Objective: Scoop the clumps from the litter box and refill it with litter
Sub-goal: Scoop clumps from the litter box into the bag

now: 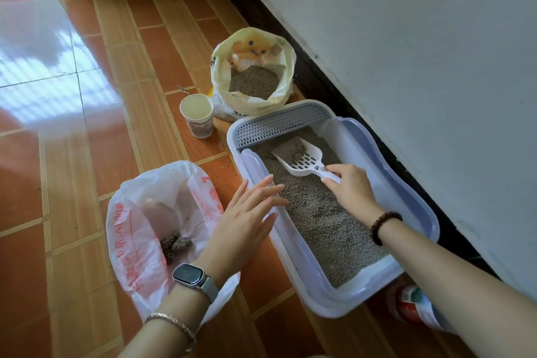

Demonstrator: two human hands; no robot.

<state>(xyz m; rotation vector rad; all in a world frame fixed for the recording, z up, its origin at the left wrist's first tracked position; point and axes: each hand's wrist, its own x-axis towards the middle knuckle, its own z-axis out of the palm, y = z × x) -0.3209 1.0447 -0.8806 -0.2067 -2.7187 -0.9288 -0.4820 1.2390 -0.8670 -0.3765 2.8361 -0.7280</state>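
Your right hand [353, 187] holds the scoop [302, 160] in the box [421, 206], with a clump [289, 150] lying in it.
Your right fingers are curled round the scoop's handle, pinching it, and the scoop's front edge sits in the litter [325, 221] at the box's far end. Your left hand [247, 221] is at the box's left rim, fingers straight and slightly spread; whether it touches the rim, you cannot tell. The waste bag [130, 212] stands open just left of the box with clumps [175, 244] inside. Beyond the box are the open litter bag [252, 70] and a cup [197, 115].
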